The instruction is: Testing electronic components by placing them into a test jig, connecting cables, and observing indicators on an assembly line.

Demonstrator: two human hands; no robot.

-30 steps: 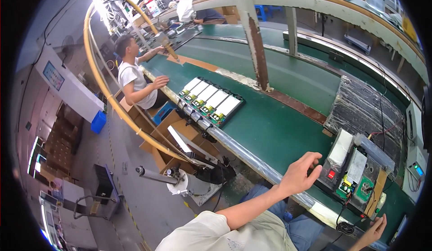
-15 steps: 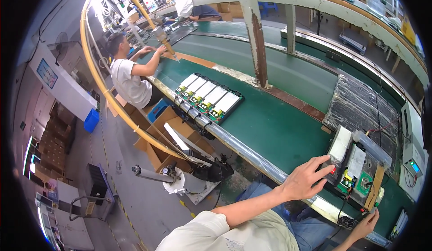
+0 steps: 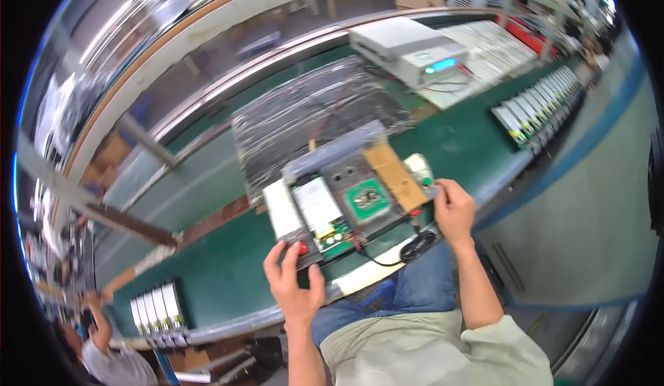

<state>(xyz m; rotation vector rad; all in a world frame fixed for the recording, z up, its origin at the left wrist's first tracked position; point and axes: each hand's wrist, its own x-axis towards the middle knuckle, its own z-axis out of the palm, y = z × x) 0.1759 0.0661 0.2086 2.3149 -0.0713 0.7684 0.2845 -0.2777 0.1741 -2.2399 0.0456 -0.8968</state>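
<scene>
A dark test fixture [image 3: 349, 237] lies on the green bench in front of me. In it sit a white-topped power supply board [image 3: 319, 209] with yellow and green parts, a square green circuit board [image 3: 366, 199] and a brown strip [image 3: 395, 177]. My left hand [image 3: 294, 290] is open, fingers apart and bent, by a red button [image 3: 303, 248] at the fixture's left front. On the right, my right hand [image 3: 454, 214] is closed, with thumb and finger together beside a green button [image 3: 427, 181]. Whether the fingers hold anything is hidden. A coiled black cable [image 3: 417, 246] hangs at the front edge.
A grey instrument with a lit display [image 3: 440, 66] stands behind to the right. Rows of white-topped boards [image 3: 543, 106] line the bench at right, others [image 3: 158, 306] at left. A film-wrapped slab [image 3: 304, 120] lies behind the fixture. Another person [image 3: 114, 358] works far left.
My view has swung right, bringing the fixture to the middle. My left hand stays by the red button. The fingers of my right hand are now curled closed beside the green button.
</scene>
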